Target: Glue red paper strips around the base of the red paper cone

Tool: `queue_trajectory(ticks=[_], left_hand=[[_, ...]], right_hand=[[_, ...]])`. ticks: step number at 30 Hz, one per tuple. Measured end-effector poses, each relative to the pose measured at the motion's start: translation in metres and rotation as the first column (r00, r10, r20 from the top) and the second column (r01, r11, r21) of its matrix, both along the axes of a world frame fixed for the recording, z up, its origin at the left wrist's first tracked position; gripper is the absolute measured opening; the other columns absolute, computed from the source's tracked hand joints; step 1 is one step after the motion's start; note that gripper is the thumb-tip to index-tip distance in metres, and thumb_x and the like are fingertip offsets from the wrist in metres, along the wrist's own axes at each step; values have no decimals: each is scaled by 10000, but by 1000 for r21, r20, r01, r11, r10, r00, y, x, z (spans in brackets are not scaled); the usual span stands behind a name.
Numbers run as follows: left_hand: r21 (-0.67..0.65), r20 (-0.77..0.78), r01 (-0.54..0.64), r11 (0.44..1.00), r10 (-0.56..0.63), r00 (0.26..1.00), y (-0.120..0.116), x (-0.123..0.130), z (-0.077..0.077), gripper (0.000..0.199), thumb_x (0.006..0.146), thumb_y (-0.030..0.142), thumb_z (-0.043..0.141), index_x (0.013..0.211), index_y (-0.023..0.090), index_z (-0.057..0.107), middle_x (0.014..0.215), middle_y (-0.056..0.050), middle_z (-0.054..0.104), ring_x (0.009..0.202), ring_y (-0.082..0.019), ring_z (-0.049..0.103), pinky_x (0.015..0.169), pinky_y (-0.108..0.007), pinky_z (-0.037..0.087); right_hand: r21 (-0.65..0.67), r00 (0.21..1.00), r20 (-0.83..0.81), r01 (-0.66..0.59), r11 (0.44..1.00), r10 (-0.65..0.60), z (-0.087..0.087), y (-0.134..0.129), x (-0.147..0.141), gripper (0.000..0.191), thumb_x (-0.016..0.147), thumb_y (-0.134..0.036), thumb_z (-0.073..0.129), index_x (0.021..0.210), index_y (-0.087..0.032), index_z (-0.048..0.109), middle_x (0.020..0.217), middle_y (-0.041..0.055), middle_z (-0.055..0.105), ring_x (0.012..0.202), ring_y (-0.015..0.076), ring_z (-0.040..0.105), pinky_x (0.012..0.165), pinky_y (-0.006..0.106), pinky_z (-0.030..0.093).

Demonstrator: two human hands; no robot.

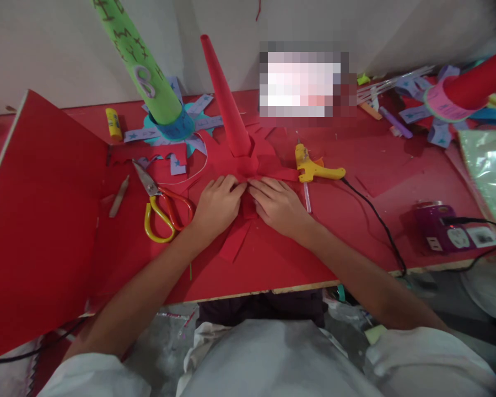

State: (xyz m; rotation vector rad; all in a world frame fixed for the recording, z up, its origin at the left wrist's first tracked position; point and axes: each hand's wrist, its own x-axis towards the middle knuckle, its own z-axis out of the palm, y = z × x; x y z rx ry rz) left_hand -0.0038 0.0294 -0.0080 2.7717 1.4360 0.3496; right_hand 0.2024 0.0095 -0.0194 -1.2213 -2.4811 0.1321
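A tall red paper cone [227,99] stands on a red paper base with strips spreading from it. At the base's near edge my left hand [221,203] has its fingers closed on the red paper. Close on its right, my right hand [278,205] pinches the same paper, the fingertips of both hands almost touching. A short folded red strip [249,209] shows between the hands. Scissors [159,204] with yellow and orange handles lie beside my left hand. The yellow glue gun [314,166] rests beyond my right hand, its black cord running right.
A green paper tube [144,71] and a yellow glue stick [113,124] are at the back left. On the left stands a red board [45,220]. A purple power socket [438,226], a plastic packet [491,176] and a red tube [479,82] occupy the right side.
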Motion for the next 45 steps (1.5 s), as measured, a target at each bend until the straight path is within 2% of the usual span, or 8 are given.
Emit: queue_trajectory(ticks=[14,17,20,22,26,31,38,45], left_hand=[[13,-63,-8,1000,9,998,-1,1,-1,416,1034,148,432,1360,161,691,1065,-145,674,963,-287,645,826,-429,528],[-1,-72,-19,1000,19,997,-1,1,-1,415,1037,153,432,1363,159,689,1072,-139,666,928,-269,646,791,-402,531],[-14,-56,-22,1000,21,998,-1,0,-2,416,1045,167,427,1373,165,684,1079,-135,664,919,-254,648,781,-383,534],[-20,-58,-22,1000,21,998,-1,0,-3,420,1046,167,425,1379,162,680,1076,-135,665,926,-255,653,782,-380,538],[-49,-96,-40,998,35,995,-2,2,1,435,1043,162,424,1407,145,662,1096,-147,666,944,-267,671,772,-382,547],[-81,-171,-80,994,65,983,-5,5,9,469,1056,184,406,1477,180,615,1129,-136,661,968,-272,696,736,-370,551],[-115,-203,-107,988,82,976,-6,8,14,480,1059,192,411,1504,193,591,1160,-142,666,1000,-276,707,728,-363,555],[-84,-181,-89,993,72,981,-5,6,10,456,1054,186,421,1463,170,621,1149,-131,676,979,-277,712,719,-373,559]], right_hand=[[3,1000,-6,-4,1000,4,-1,0,0,403,1044,-139,462,1374,-130,693,1472,143,678,1364,327,573,1110,507,486],[25,1000,-3,12,1000,-12,1,-3,1,391,1060,-162,446,1345,-155,714,1366,152,715,1248,324,606,1047,494,503],[57,996,18,83,995,-84,1,-5,1,388,1074,-191,432,1324,-166,728,1148,152,730,1053,307,619,937,474,511],[83,991,37,122,989,-125,0,-6,0,392,1082,-216,437,1356,-159,712,1098,149,707,1004,298,603,896,458,499],[95,981,99,158,983,-167,-1,-4,-3,431,1086,-270,470,1455,-134,646,1117,152,670,1003,295,582,871,435,474],[41,966,181,178,983,-183,3,-4,-5,474,1090,-301,470,1508,-116,597,1144,164,643,1025,305,561,888,439,446],[35,962,194,192,981,-195,4,-6,-6,482,1094,-302,454,1507,-95,592,1154,177,642,1044,312,547,899,437,416],[68,963,172,199,978,-208,0,-5,-4,467,1101,-294,421,1429,-36,631,1132,187,658,1038,318,559,898,446,437]])
